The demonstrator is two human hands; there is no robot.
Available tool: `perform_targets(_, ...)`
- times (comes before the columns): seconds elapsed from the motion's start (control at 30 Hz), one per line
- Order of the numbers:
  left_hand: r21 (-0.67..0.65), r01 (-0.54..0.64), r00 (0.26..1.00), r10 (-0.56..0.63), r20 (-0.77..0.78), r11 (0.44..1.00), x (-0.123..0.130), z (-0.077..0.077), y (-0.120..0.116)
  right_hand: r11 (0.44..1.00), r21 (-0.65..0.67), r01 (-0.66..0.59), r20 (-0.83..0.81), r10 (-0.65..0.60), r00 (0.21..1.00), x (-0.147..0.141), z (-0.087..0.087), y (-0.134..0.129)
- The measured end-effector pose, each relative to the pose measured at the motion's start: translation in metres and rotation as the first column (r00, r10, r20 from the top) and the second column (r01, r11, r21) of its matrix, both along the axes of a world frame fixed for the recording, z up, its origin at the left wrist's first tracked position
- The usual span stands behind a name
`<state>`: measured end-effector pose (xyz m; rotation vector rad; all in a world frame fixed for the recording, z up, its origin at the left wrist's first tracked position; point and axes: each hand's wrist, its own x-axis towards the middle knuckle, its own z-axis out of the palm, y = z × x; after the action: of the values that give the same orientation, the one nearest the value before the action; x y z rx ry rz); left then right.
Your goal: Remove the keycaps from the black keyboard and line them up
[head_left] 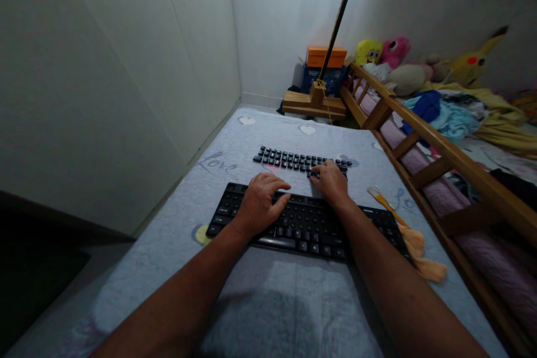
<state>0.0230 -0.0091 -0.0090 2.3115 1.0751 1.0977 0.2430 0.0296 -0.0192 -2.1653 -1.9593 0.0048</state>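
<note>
A black keyboard [293, 240] lies on the cloth-covered surface in front of me, with many of its upper keys taken off and key caps still on its lower and side parts. My left hand [264, 196] is over its upper left part, thumb and fingers apart, with nothing seen between them. Beyond the keyboard, loose black keycaps [289, 159] stand in rows. At the right end of these rows is my right hand [330, 180], its thumb and forefinger bent close together around a keycap in the nearest row; the fingers partly hide it.
A brush [388, 206] with a yellow handle and an orange cloth [419, 251] lie right of the keyboard. A wooden bed rail [444, 162] runs along the right, with clothes and plush toys behind. A white cabinet [126, 67] borders the left. A wooden stand [314, 102] is at the back.
</note>
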Motion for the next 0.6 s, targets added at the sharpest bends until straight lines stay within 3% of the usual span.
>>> perform_targets(0.6, -0.005, 0.016, 1.0, -0.017, -0.014, 1.0, -0.0008, 0.0011, -0.0002, 1.0, 0.017, -0.005, 0.009, 0.005, 1.0, 0.0001, -0.0017, -0.001)
